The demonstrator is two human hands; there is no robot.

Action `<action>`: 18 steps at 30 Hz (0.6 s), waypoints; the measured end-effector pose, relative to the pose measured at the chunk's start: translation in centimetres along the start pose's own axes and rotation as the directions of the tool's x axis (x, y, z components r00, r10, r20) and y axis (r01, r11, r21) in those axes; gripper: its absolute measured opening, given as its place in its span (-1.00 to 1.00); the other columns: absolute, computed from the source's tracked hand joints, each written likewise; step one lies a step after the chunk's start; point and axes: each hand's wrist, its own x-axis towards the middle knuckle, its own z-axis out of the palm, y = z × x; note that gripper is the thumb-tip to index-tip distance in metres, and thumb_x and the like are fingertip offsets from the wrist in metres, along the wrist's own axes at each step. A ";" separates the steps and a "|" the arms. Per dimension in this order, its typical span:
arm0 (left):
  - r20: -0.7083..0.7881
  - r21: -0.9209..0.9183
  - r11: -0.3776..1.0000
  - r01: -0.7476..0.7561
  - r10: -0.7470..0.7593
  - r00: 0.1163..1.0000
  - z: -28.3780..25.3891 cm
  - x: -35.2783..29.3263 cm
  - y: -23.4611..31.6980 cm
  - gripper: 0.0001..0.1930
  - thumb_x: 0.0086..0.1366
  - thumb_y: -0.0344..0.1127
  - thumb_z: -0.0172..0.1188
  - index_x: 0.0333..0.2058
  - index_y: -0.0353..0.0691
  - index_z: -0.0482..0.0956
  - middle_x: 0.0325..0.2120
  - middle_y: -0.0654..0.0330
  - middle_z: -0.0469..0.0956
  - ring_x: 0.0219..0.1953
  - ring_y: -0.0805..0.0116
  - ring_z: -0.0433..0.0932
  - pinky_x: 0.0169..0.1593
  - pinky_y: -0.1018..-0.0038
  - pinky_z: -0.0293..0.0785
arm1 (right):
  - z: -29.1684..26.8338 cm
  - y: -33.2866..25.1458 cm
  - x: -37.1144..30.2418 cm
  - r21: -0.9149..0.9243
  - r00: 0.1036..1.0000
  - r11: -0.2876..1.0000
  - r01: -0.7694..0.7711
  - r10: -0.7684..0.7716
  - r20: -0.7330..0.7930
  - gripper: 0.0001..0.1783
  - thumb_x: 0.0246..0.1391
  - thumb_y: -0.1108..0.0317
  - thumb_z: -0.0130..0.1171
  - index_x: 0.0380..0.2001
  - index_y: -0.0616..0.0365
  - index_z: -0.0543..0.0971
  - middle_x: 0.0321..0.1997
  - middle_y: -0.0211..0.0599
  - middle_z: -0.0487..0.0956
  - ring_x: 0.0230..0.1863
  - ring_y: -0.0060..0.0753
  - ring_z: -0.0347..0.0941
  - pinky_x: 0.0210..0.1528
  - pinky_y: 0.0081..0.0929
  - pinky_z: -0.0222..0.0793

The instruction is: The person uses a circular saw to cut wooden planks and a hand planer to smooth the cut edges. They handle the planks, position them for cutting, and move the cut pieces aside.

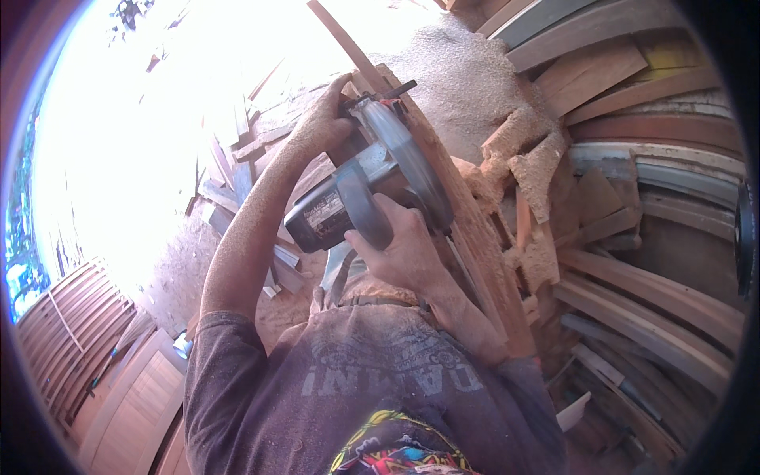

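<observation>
A circular saw (pixel 405 158) with a blue-grey guard and a black motor housing lies along a long wooden plank (pixel 467 214). My right hand (pixel 404 249) is wrapped round the saw's rear handle (pixel 366 207). Up at the saw's front end, my left hand (pixel 326 123) is curled against the plank's left edge. Its fingertips are partly hidden, so I cannot make out whether they hold the saw or the wood. A narrow wooden strip (pixel 342 33) sticks out past the plank's far end. The saw's blade is out of sight.
Sawdust is heaped (pixel 467 75) beyond the plank and cakes lumpy pieces (pixel 530 158) at its right. Stacked boards (pixel 657 190) fill the right side. Offcuts (pixel 237 182) litter the ground at left. A wooden panel (pixel 134 404) and curved slats (pixel 75 324) stand at lower left.
</observation>
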 end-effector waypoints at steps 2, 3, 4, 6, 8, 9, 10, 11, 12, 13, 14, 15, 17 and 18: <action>0.001 -0.038 0.999 0.026 -0.026 1.000 -0.2 0.9 -0.6 -0.15 0.19 -0.56 0.25 0.49 -0.14 0.25 0.10 -0.16 0.65 0.23 -0.01 0.60 0.33 0.16 0.48 | 0.2 -0.1 0.8 0.004 1.000 1.000 0.009 -0.009 -0.001 -0.69 0.16 0.42 0.38 -0.06 0.32 0.61 -0.25 -0.10 0.71 -0.16 -0.34 0.69 -0.04 -0.32 0.57; 0.002 -0.058 0.998 0.040 -0.040 0.999 -0.3 1.3 -0.9 -0.18 0.19 -0.56 0.25 0.47 -0.12 0.29 0.09 -0.15 0.66 0.21 0.00 0.62 0.32 0.16 0.49 | 0.2 -0.1 1.1 0.006 1.000 1.000 0.012 -0.012 -0.002 -0.68 0.16 0.42 0.38 -0.05 0.32 0.61 -0.25 -0.09 0.72 -0.16 -0.34 0.69 -0.04 -0.32 0.57; 0.008 -0.068 0.997 0.024 -0.024 1.000 -0.5 1.7 -1.2 -0.22 0.20 -0.56 0.25 0.43 -0.13 0.34 0.07 -0.13 0.67 0.18 0.03 0.64 0.30 0.17 0.51 | 0.3 -0.1 1.5 -0.006 1.000 1.000 0.012 -0.012 0.002 -0.68 0.16 0.43 0.38 -0.06 0.31 0.61 -0.24 -0.09 0.72 -0.16 -0.33 0.69 -0.03 -0.31 0.57; 0.018 -0.085 0.996 -0.005 0.007 1.000 -1.2 2.3 -1.7 -0.31 0.22 -0.56 0.25 0.36 -0.15 0.45 0.03 -0.10 0.70 0.13 0.07 0.67 0.25 0.19 0.56 | 0.4 -0.2 2.5 -0.028 1.000 1.000 0.013 -0.013 0.014 -0.69 0.15 0.43 0.38 -0.06 0.31 0.61 -0.24 -0.08 0.72 -0.15 -0.31 0.70 -0.03 -0.31 0.57; 0.047 -0.059 0.998 -0.021 0.024 0.999 -2.0 2.9 -1.7 -0.38 0.24 -0.52 0.30 0.31 -0.15 0.51 0.00 -0.06 0.71 0.08 0.12 0.69 0.20 0.20 0.59 | 0.5 -0.4 3.3 -0.052 1.000 0.998 0.023 -0.022 0.013 -0.69 0.15 0.42 0.38 -0.06 0.30 0.61 -0.23 -0.08 0.72 -0.14 -0.27 0.70 -0.02 -0.30 0.57; 0.061 -0.047 0.998 -0.029 0.032 0.998 -2.5 3.2 -1.5 -0.41 0.25 -0.50 0.32 0.28 -0.15 0.55 -0.01 -0.05 0.72 0.06 0.14 0.71 0.18 0.21 0.61 | 0.5 -0.5 3.8 -0.064 1.000 0.998 0.028 -0.027 0.013 -0.69 0.15 0.42 0.38 -0.06 0.30 0.61 -0.22 -0.07 0.72 -0.14 -0.26 0.71 -0.01 -0.30 0.57; 0.059 -0.050 0.999 -0.017 0.020 0.998 -2.9 3.4 -1.3 -0.44 0.25 -0.49 0.34 0.26 -0.14 0.57 -0.02 -0.04 0.73 0.04 0.16 0.71 0.16 0.22 0.62 | 0.6 -0.5 4.2 -0.068 0.999 0.997 0.031 -0.030 0.013 -0.69 0.15 0.41 0.39 -0.07 0.30 0.61 -0.22 -0.07 0.72 -0.13 -0.24 0.71 -0.01 -0.29 0.57; 0.058 -0.055 0.998 -0.005 0.008 0.998 -3.3 3.5 -1.1 -0.46 0.26 -0.47 0.36 0.24 -0.12 0.59 -0.03 -0.03 0.73 0.03 0.18 0.72 0.15 0.23 0.62 | 0.7 -0.5 4.7 -0.073 0.999 0.997 0.031 -0.030 0.014 -0.69 0.15 0.41 0.39 -0.07 0.30 0.62 -0.22 -0.07 0.72 -0.13 -0.21 0.71 -0.01 -0.28 0.57; 0.058 -0.060 0.998 0.008 -0.004 0.998 -3.7 3.7 -1.0 -0.48 0.26 -0.45 0.37 0.22 -0.11 0.62 -0.04 -0.02 0.73 0.01 0.19 0.72 0.14 0.24 0.63 | 0.8 -0.5 5.1 -0.078 0.999 0.996 0.031 -0.030 0.014 -0.69 0.15 0.40 0.39 -0.07 0.30 0.62 -0.22 -0.06 0.72 -0.12 -0.19 0.71 0.00 -0.27 0.57; 0.058 -0.055 0.998 0.032 -0.029 0.998 -4.2 4.0 -0.8 -0.48 0.26 -0.44 0.39 0.21 -0.09 0.62 -0.05 -0.02 0.74 0.01 0.20 0.72 0.14 0.24 0.63 | 0.8 -0.8 5.7 -0.076 0.999 0.996 0.037 -0.036 0.016 -0.69 0.14 0.40 0.39 -0.08 0.30 0.62 -0.22 -0.05 0.72 -0.12 -0.17 0.71 0.00 -0.26 0.57; 0.058 -0.050 0.997 0.057 -0.054 0.997 -4.6 4.3 -0.6 -0.48 0.26 -0.44 0.40 0.21 -0.06 0.63 -0.05 -0.01 0.74 0.01 0.21 0.72 0.14 0.24 0.63 | 0.8 -1.2 6.1 -0.073 0.999 0.996 0.042 -0.041 0.018 -0.69 0.14 0.40 0.39 -0.08 0.30 0.62 -0.21 -0.04 0.72 -0.12 -0.16 0.71 0.00 -0.25 0.57; 0.058 -0.045 0.996 0.081 -0.078 0.995 -4.9 4.8 -0.8 -0.48 0.25 -0.43 0.41 0.21 -0.04 0.64 -0.06 -0.01 0.74 0.01 0.22 0.72 0.14 0.25 0.63 | 0.9 -1.4 6.6 -0.071 0.999 0.996 0.047 -0.046 0.020 -0.69 0.14 0.40 0.40 -0.09 0.31 0.62 -0.21 -0.04 0.72 -0.12 -0.14 0.72 0.00 -0.24 0.57; 0.049 -0.072 0.996 0.058 -0.054 0.997 -5.4 5.8 -2.2 -0.48 0.25 -0.44 0.40 0.21 -0.01 0.65 -0.10 0.04 0.75 -0.05 0.23 0.74 0.08 0.27 0.66 | 1.4 -1.3 7.7 -0.082 0.997 0.994 0.073 -0.074 -0.009 -0.70 0.13 0.41 0.39 -0.10 0.31 0.62 -0.22 -0.02 0.72 -0.12 -0.11 0.72 0.00 -0.22 0.57; 0.055 -0.094 0.994 0.059 -0.054 0.997 -5.9 6.1 -2.2 -0.47 0.25 -0.45 0.39 0.22 -0.01 0.64 -0.10 0.05 0.76 -0.08 0.24 0.75 0.04 0.28 0.69 | 1.6 -1.2 8.2 -0.089 0.996 0.992 0.084 -0.086 -0.025 -0.71 0.13 0.42 0.39 -0.11 0.32 0.62 -0.22 -0.01 0.72 -0.12 -0.10 0.72 0.00 -0.22 0.57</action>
